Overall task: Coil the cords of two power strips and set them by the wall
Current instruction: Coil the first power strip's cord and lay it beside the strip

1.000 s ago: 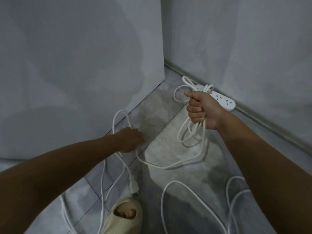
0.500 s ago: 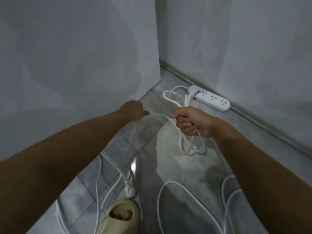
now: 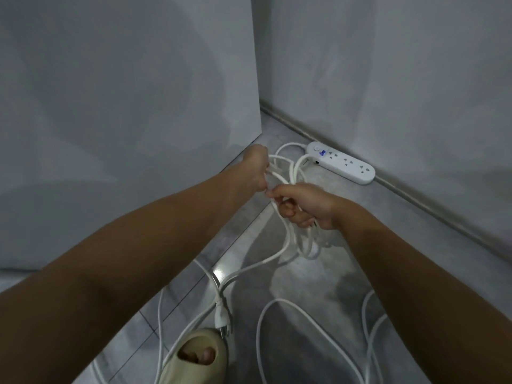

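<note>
A white power strip (image 3: 343, 166) lies on the grey floor against the right wall's skirting. Its white cord (image 3: 297, 239) hangs in several loops from my right hand (image 3: 303, 206), which grips the bundle above the floor. My left hand (image 3: 256, 167) sits just left of it, touching it, and holds a strand of the same cord at the top of the coil. The cord's free end trails back to a white plug (image 3: 221, 318) near my foot. A second white cord (image 3: 304, 314) lies loose on the floor at the lower right; its strip is out of view.
A beige slipper on my foot (image 3: 195, 356) stands at the bottom centre beside the plug. More cord strands (image 3: 160, 328) run along the floor at the lower left. Grey walls (image 3: 138, 106) meet in a corner just behind the power strip.
My left hand has brought its strand up and right until it meets my right hand. The trailing cord and plug have been drawn closer across the floor.
</note>
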